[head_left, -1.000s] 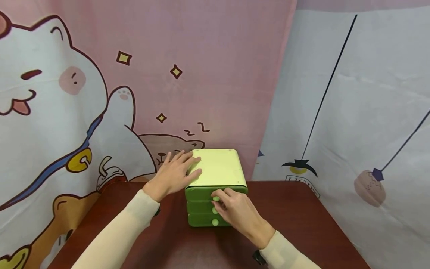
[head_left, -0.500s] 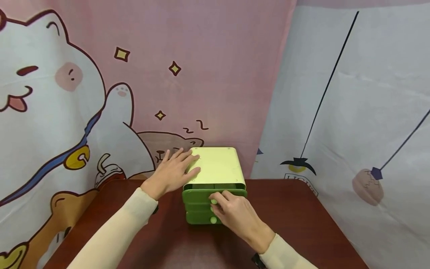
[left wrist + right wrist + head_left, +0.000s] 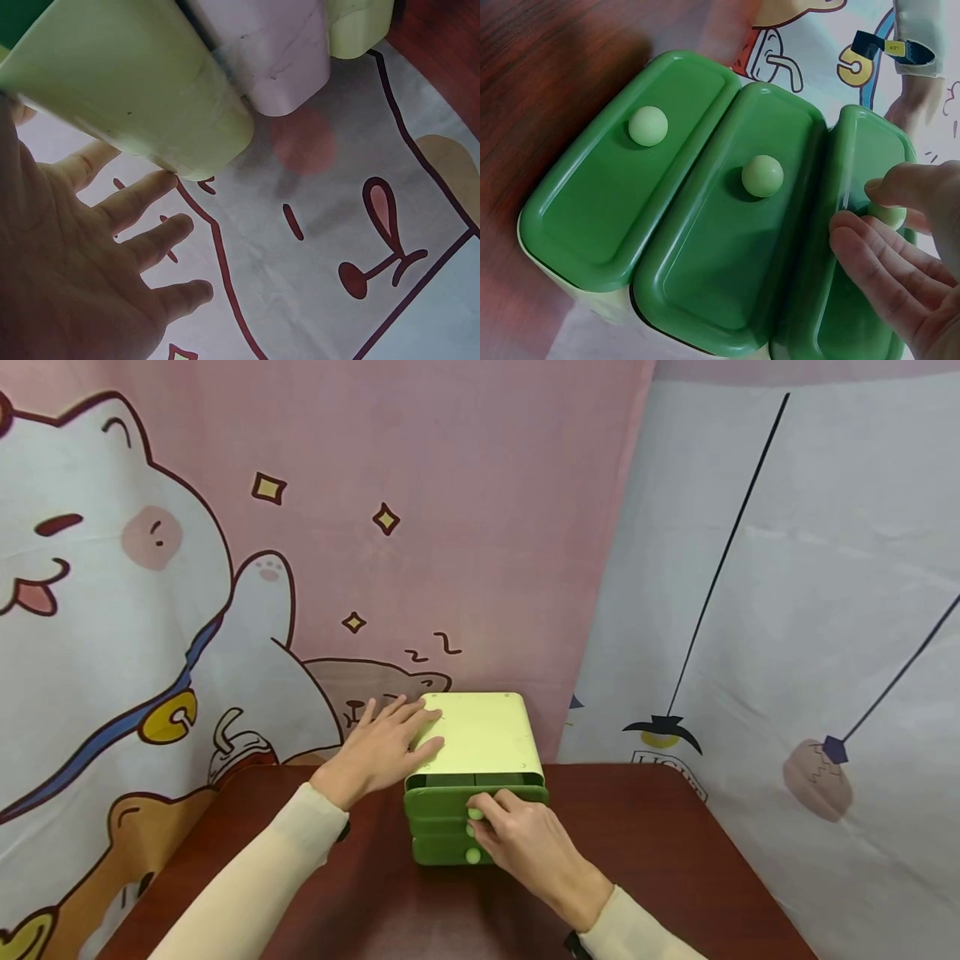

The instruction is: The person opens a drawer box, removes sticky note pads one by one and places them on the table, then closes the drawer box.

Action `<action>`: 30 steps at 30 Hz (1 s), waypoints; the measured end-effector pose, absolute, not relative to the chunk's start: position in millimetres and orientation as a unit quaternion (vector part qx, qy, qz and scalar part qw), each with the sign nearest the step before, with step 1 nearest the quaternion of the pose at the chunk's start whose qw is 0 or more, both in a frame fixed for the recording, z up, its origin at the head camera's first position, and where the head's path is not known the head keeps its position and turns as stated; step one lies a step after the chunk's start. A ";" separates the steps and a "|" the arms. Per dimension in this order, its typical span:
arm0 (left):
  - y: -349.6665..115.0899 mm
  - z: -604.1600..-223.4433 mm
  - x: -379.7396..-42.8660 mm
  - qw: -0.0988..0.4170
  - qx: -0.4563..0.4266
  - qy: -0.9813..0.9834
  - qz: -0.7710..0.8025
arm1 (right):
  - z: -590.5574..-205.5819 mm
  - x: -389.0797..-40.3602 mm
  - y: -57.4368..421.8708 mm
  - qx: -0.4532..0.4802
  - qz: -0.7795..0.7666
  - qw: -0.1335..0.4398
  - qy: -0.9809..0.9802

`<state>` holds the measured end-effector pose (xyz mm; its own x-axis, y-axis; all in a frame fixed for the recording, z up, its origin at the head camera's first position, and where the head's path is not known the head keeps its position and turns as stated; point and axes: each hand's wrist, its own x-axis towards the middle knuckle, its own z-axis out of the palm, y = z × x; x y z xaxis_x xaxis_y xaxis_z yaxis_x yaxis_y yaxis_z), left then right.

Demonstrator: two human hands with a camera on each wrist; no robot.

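A small chest of drawers with a pale yellow-green top (image 3: pixel 483 735) and green drawer fronts stands on the table. Its top drawer (image 3: pixel 438 802) is pulled out a little, with a dark gap behind its front. My right hand (image 3: pixel 536 847) pinches the round light-green knob (image 3: pixel 889 216) of that drawer between thumb and fingers. The middle knob (image 3: pixel 763 176) and bottom knob (image 3: pixel 648 126) are untouched. My left hand (image 3: pixel 375 752) rests with spread, straight fingers on the left edge of the chest's top. In the left wrist view its fingertips (image 3: pixel 161 184) reach along the chest's side.
The chest sits on a dark red-brown wooden table (image 3: pixel 637 860), close to its back edge. Behind hangs a pink and white cloth (image 3: pixel 487 527) printed with cartoon animals. Pale sleeves cover both forearms.
The top drawer has come out toward me from fully closed, with my right hand on its knob. Most of that movement came in the first half second. My left hand stays on the chest.
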<state>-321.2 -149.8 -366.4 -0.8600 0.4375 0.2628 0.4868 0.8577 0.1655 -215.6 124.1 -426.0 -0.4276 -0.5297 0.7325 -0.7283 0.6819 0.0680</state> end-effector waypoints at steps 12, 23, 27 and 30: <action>-149.8 -369.6 -322.7 0.112 -0.242 -0.957 -0.116 | -425.1 -211.8 126.0 0.375 0.113 0.404 -0.827; -149.3 -371.8 -324.3 0.121 -0.240 -0.955 -0.122 | -425.6 -211.1 126.4 0.378 0.103 0.426 -0.816; -149.5 -372.0 -323.5 0.123 -0.237 -0.956 -0.122 | -426.9 -210.7 126.2 0.381 0.104 0.428 -0.813; -149.6 -372.1 -323.4 0.122 -0.233 -0.957 -0.122 | -427.3 -211.0 126.0 0.383 0.105 0.425 -0.813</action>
<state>-323.4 -149.6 -372.1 -0.8620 0.4162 0.2894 0.4754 0.8619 0.1766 -211.0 126.0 -427.3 -0.3454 -0.5328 0.7725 -0.7120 0.6850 0.1541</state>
